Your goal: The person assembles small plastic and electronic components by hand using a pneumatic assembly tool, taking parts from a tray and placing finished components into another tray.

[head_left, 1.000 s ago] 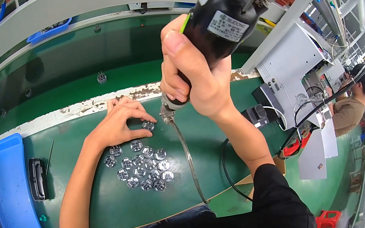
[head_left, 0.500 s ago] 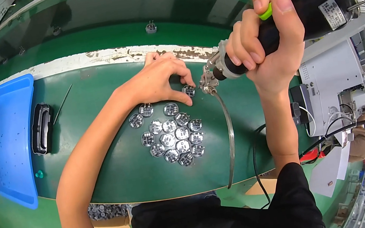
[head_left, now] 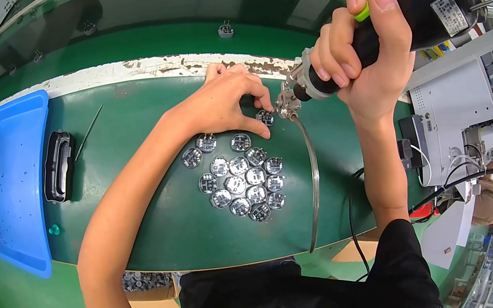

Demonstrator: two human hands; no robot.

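Everything on the dark green benchtop (head_left: 168,234) is being seen farther right in the view than a second ago. At its left end, a shallow, blue, rectangular plastic tray (head_left: 18,187) is being supported. A black, thick-bodied power tool (head_left: 423,17) is being gripped by the right hand (head_left: 368,60), whose fingers are being curled around it. The tool's metal nose (head_left: 287,104) is being held just beside the left hand (head_left: 227,101). Nearer the person, round, clear-and-silver components (head_left: 254,177) are being kept in a loose cluster; beyond them, one matching component (head_left: 265,118) is being pinched between the left thumb and index finger.
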